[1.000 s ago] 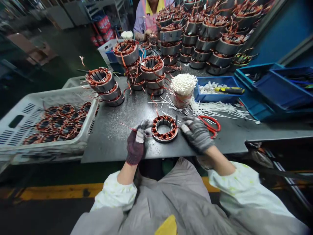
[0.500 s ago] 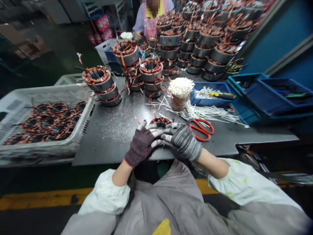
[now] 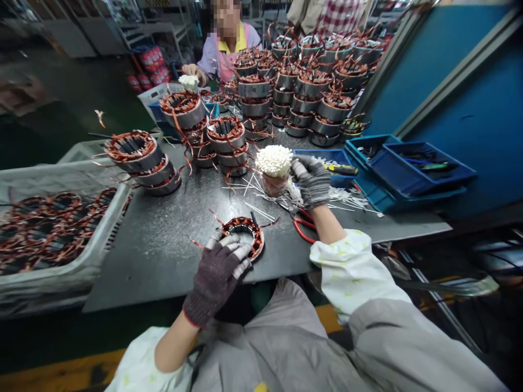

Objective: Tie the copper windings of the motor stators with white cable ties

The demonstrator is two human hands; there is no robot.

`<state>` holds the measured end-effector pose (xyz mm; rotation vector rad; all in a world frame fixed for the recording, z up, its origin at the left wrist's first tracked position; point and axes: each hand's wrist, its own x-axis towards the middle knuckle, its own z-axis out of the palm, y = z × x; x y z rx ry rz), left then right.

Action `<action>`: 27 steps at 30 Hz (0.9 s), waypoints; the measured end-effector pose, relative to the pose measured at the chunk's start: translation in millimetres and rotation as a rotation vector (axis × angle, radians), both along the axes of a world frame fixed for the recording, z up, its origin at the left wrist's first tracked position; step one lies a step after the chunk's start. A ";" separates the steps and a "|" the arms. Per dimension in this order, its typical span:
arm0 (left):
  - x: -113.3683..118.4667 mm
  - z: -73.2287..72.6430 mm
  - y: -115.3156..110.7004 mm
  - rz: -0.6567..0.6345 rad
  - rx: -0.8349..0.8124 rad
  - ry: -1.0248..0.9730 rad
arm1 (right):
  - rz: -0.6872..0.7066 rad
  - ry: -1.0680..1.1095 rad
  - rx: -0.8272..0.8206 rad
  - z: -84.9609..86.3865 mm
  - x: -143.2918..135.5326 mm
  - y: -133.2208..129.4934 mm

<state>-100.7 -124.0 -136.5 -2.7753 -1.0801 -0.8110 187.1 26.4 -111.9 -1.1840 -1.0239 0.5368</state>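
Note:
My left hand (image 3: 218, 269), in a dark purple glove with pale fingertips, lies with spread fingers over the near left rim of a copper-wound motor stator (image 3: 258, 244). That ring lies flat on the table, with loose wire ends and a dark sleeved lead sticking out. My right hand (image 3: 312, 182), in a grey striped glove, is at the right side of an upright bundle of thin white sticks (image 3: 273, 160). Its fingers are bent and their tips partly hidden, so their grip is unclear. Red-handled scissors (image 3: 303, 226) lie beneath the right wrist, partly covered.
Stator stacks (image 3: 153, 169) stand at the left and back of the table (image 3: 163, 261). A white crate (image 3: 116, 218) of stators is at left. Loose white sticks (image 3: 259, 211) lie by the bundle. Blue bins (image 3: 429, 185) are at right. A co-worker (image 3: 229, 49) sits across.
My right hand has left the stator and moved up and right to the white bundle. My left hand stays on the stator, which is now more exposed. The view has shifted right.

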 end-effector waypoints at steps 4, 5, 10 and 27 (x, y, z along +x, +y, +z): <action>9.4 -5.8 1.4 0.106 -0.004 -0.090 | 0.122 0.309 0.154 13.4 1.7 -34.5; 11.8 -5.9 0.9 0.124 -0.010 -0.100 | 0.154 0.331 0.209 14.8 -0.5 -50.1; 12.6 -2.0 1.7 0.084 -0.126 -0.057 | 0.601 -0.123 0.123 -8.6 -22.9 -157.2; 28.6 -7.1 -4.6 0.331 -0.074 -0.243 | 0.649 -0.187 0.024 -60.2 -78.2 -186.9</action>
